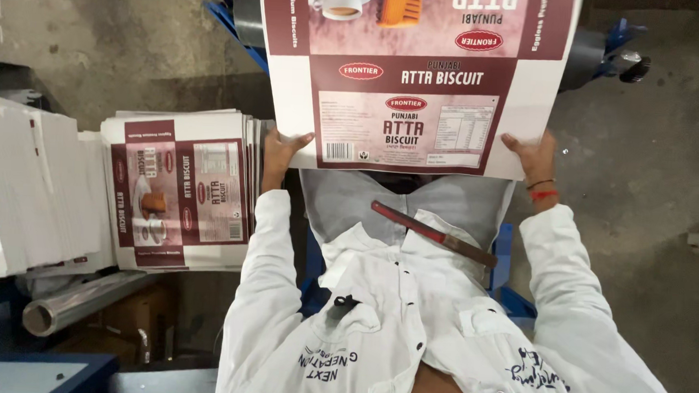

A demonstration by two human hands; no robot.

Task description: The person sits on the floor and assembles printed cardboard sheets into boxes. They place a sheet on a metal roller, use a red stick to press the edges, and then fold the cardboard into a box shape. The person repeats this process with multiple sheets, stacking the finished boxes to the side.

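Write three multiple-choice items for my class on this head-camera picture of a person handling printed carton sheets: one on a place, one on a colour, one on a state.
1. Where is the stack of printed sheets?
A. on the person's left
B. on the lap
C. behind the right hand

2. What colour is the band on the right wrist?
A. blue
B. red
C. green

3. How is the flat carton sheet held?
A. by one hand
B. by neither hand
C. by both hands at its near edge

Answers: 1 A, the stack sits left of the left hand. 2 B, a red band shows below the right hand. 3 C, each hand grips a lower corner.
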